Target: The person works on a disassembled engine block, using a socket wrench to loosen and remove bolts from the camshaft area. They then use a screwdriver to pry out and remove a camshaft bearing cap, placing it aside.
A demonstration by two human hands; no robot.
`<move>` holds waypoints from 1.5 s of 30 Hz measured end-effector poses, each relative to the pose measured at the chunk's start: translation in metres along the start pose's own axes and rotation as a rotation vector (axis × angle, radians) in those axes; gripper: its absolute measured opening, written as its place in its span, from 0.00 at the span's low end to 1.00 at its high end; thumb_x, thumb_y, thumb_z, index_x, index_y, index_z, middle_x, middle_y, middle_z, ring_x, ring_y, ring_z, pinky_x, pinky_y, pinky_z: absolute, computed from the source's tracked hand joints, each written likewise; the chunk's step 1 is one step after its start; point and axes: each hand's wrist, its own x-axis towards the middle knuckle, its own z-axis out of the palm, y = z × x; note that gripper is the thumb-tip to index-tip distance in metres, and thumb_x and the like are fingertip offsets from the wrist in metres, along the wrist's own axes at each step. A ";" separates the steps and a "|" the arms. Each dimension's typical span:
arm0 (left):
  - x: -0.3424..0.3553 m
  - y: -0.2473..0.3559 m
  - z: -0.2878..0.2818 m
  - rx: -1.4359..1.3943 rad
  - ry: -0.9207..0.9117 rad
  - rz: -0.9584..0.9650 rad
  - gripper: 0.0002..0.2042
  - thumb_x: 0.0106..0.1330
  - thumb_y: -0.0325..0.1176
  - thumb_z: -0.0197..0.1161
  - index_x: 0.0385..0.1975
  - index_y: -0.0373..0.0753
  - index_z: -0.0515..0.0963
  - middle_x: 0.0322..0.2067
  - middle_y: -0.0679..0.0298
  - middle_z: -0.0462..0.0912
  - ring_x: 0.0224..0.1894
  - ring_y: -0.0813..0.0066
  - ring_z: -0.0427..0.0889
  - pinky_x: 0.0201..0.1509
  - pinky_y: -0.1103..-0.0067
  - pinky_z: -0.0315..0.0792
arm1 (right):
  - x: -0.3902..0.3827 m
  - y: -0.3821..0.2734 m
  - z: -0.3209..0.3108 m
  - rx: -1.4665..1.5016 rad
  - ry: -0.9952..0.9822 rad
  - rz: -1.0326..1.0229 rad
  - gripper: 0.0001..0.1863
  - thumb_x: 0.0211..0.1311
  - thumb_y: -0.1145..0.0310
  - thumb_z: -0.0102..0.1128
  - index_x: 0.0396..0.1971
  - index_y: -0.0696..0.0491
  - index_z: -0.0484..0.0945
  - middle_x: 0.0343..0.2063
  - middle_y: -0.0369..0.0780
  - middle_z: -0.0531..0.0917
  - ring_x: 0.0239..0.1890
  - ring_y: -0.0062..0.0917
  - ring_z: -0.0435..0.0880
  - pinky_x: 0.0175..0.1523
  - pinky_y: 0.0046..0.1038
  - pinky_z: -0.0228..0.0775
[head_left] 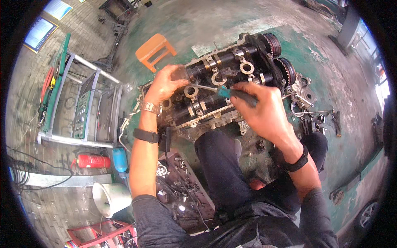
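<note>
A cylinder head [206, 101] with dark camshafts and pale bearing caps lies in front of me. My right hand [264, 109] is closed around a screwdriver [225, 92] with a teal and dark handle. Its thin metal shaft points left across the cylinder head, toward my left hand. My left hand [167, 84] is closed at the head's left end, thumb and fingers curled beside a dark rounded part [180, 74]. Whether that part is loose or belongs to the head, I cannot tell. Two toothed dark sprockets [271, 45] sit at the head's far right end.
An orange stool [155, 51] stands behind the cylinder head. Loose metal parts [306, 93] lie to its right. At left are a metal rack [74, 142], a red fire extinguisher [93, 161] and a white bucket [111, 199]. A tray [198, 182] of small parts sits by my left knee.
</note>
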 end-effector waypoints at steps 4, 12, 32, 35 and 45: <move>-0.005 0.005 0.000 -0.019 0.036 -0.076 0.24 0.58 0.36 0.72 0.52 0.31 0.77 0.49 0.51 0.81 0.50 0.60 0.81 0.56 0.72 0.73 | -0.033 0.013 0.020 0.063 0.077 -0.042 0.17 0.57 0.73 0.67 0.46 0.62 0.81 0.35 0.50 0.87 0.38 0.33 0.89 0.44 0.30 0.77; -0.001 0.001 -0.006 0.051 0.043 -0.086 0.19 0.63 0.36 0.64 0.49 0.29 0.77 0.47 0.48 0.82 0.49 0.56 0.81 0.56 0.69 0.73 | -0.038 0.022 -0.020 0.161 0.092 0.000 0.17 0.55 0.74 0.69 0.45 0.62 0.81 0.34 0.42 0.87 0.35 0.19 0.83 0.44 0.23 0.75; -0.010 0.021 0.003 -0.032 0.104 -0.108 0.25 0.54 0.33 0.75 0.50 0.29 0.78 0.44 0.48 0.82 0.44 0.58 0.83 0.50 0.70 0.76 | 0.173 0.030 -0.063 -0.175 -0.505 -0.294 0.20 0.53 0.65 0.71 0.46 0.56 0.83 0.41 0.44 0.87 0.45 0.31 0.84 0.54 0.31 0.74; -0.011 0.028 -0.001 0.114 0.108 -0.043 0.24 0.52 0.32 0.76 0.48 0.28 0.79 0.44 0.47 0.82 0.44 0.57 0.83 0.51 0.70 0.75 | 0.192 0.043 -0.067 -0.069 -0.573 -0.182 0.21 0.53 0.66 0.71 0.48 0.55 0.82 0.43 0.43 0.86 0.46 0.31 0.84 0.54 0.31 0.74; -0.011 0.034 -0.003 0.079 0.095 -0.026 0.24 0.52 0.32 0.75 0.48 0.28 0.79 0.42 0.48 0.82 0.46 0.55 0.82 0.54 0.69 0.73 | 0.199 0.068 -0.068 0.032 -0.590 -0.195 0.22 0.54 0.67 0.69 0.50 0.58 0.81 0.45 0.43 0.85 0.47 0.28 0.82 0.56 0.29 0.73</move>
